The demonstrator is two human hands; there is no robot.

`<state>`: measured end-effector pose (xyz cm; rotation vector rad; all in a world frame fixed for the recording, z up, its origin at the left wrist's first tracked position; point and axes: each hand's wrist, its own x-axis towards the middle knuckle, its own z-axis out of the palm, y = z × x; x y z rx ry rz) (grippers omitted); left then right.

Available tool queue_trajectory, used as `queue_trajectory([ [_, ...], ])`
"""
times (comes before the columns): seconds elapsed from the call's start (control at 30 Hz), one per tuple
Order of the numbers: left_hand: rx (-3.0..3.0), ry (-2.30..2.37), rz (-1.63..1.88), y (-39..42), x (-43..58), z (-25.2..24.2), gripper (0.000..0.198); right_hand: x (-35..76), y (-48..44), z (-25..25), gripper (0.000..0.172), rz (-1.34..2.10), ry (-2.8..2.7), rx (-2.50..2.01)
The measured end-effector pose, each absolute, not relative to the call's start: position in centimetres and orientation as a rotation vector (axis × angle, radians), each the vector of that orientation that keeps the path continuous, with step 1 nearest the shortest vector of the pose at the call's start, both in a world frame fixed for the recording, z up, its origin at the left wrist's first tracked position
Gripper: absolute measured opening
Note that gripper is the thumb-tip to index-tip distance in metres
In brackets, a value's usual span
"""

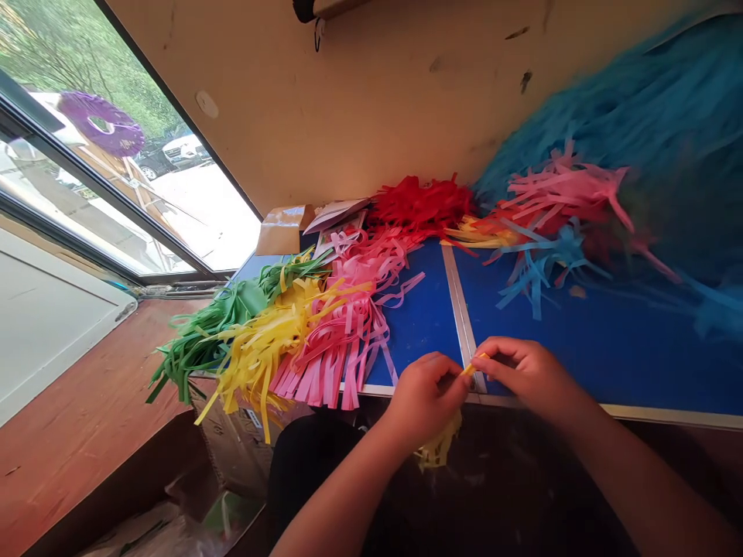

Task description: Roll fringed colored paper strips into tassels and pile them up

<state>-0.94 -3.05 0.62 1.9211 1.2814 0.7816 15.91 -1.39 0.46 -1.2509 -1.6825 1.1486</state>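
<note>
At the front edge of the blue table (418,309), my left hand (430,391) and my right hand (522,371) meet, both with fingers pinched on a yellow tissue paper tassel (441,447). Its narrow twisted top lies between my fingertips, and the cut fringe hangs below my left hand. To the left, pink fringed paper (348,325), yellow fringed paper (270,325) and green fringed paper (224,325) lie in a pile, partly draped over the table edge. My left palm hides part of the tassel.
Red fringed paper (426,203) sits by the wall. Pink tassels (566,189) and a light blue tassel (560,247) lie at the right, beside a big blue heap (650,100). A brown envelope (284,228) rests near the window. An open cardboard box (232,441) stands below the table.
</note>
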Motion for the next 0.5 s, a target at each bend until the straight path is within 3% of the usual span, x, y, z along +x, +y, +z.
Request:
queue_trajectory([
  [0.5,1.854,1.221,0.861,-3.1,-1.0,0.6,0.015,16.6,-1.6,1.4,0.028,1.148,-1.643,-1.3],
])
